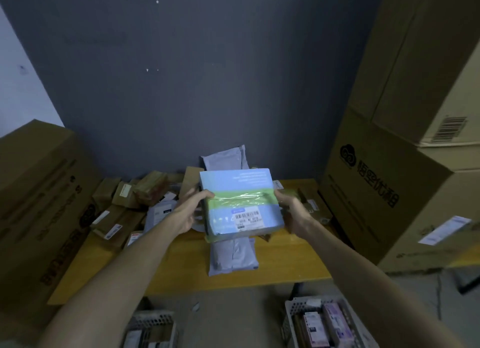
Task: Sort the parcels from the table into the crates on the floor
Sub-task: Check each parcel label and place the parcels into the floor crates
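The left hand (191, 211) and right hand (292, 208) grip the blue parcel (237, 189) by its sides, its label (246, 217) face-up between the fingers (206, 194), probably for reading.

The scene is dim and cool-toned, and the dark wall (181, 74) gives back little light. The blue-and-green parcel (239, 204) is the brightest patch, with thin streaks of glare across its clear wrap. Motion blur smears the right hand (293, 212), the left hand (192, 210) is slightly sharper, wide-angle distortion leans the stacked cartons (405, 139) inward at the edge, and the crates (292, 314) at the bottom look soft.
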